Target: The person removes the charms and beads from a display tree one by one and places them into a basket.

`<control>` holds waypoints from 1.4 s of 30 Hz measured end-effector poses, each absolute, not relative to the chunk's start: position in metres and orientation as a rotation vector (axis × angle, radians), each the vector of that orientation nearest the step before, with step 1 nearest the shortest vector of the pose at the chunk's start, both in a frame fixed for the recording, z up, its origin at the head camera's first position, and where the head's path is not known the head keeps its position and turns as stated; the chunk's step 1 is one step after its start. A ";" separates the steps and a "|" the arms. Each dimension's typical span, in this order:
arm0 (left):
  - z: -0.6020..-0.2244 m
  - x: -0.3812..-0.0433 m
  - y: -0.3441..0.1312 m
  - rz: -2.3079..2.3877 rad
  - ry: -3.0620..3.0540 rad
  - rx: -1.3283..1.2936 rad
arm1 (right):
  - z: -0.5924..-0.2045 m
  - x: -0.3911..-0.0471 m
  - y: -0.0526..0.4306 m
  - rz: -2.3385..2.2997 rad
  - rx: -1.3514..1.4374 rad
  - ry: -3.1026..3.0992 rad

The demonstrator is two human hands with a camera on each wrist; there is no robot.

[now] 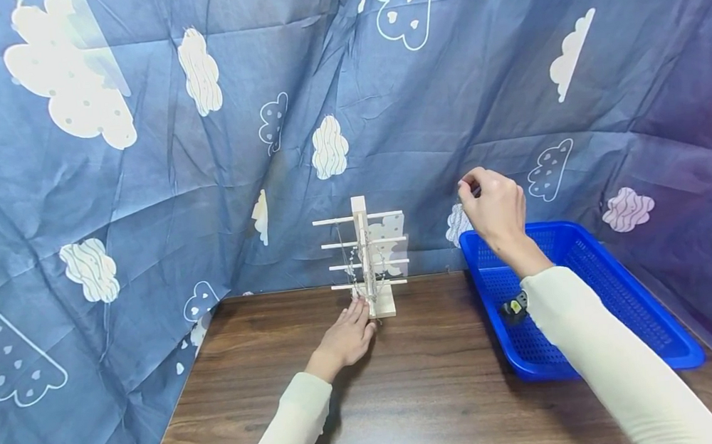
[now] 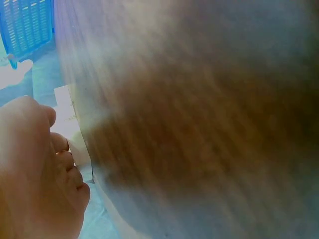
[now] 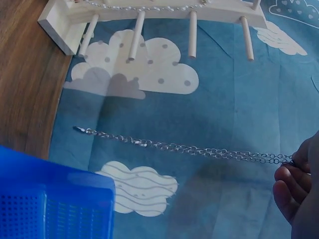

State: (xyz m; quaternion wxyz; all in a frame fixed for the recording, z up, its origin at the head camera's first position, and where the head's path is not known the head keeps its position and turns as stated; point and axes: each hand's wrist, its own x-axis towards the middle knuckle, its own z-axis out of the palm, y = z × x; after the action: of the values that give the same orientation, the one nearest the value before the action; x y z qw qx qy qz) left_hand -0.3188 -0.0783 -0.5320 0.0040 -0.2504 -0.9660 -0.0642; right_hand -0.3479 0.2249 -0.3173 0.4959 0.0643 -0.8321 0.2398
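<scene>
My right hand [image 1: 499, 212] is raised above the near-left part of the blue basket, thumb and forefinger pinching a silver chain [image 3: 179, 148]. In the right wrist view the chain hangs doubled from the fingertips, a small clasp at its far end. A pale wooden stand [image 1: 359, 207] with several crossbars stands at the back of the table, and other chains and a beaded strand [image 3: 144, 7] hang on it. My left hand [image 1: 346, 337] lies low at the stand's base, its fingers extended and touching there. Its fingertips are partly hidden in the left wrist view.
The blue perforated basket [image 1: 681, 360] sits on the right side of the brown wooden table [image 1: 437, 400]. A small black object with a yellow mark [image 1: 514, 306] shows beside my right cuff. Blue cloud-patterned cloth [image 1: 251, 68] hangs behind the table and at both sides.
</scene>
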 end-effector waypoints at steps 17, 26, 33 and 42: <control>-0.533 -0.320 -0.079 -0.192 -3.021 -0.800 | -0.294 -0.337 0.248 0.515 0.223 -1.996; -0.535 -0.321 -0.079 -0.212 -3.013 -0.803 | -0.283 -0.332 0.260 0.487 0.238 -1.984; -0.536 -0.321 -0.079 -0.222 -3.021 -0.789 | -0.281 -0.329 0.274 0.471 0.209 -1.984; -0.535 -0.321 -0.078 -0.213 -3.010 -0.787 | -0.282 -0.330 0.291 0.420 0.199 -2.001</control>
State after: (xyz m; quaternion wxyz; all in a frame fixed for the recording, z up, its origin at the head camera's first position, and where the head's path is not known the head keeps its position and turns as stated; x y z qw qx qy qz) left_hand -0.3215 -0.0780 -0.5354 0.0118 -0.2523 -0.9652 -0.0684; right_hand -0.3295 0.2906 -0.2824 0.5171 0.0829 -0.8337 0.1749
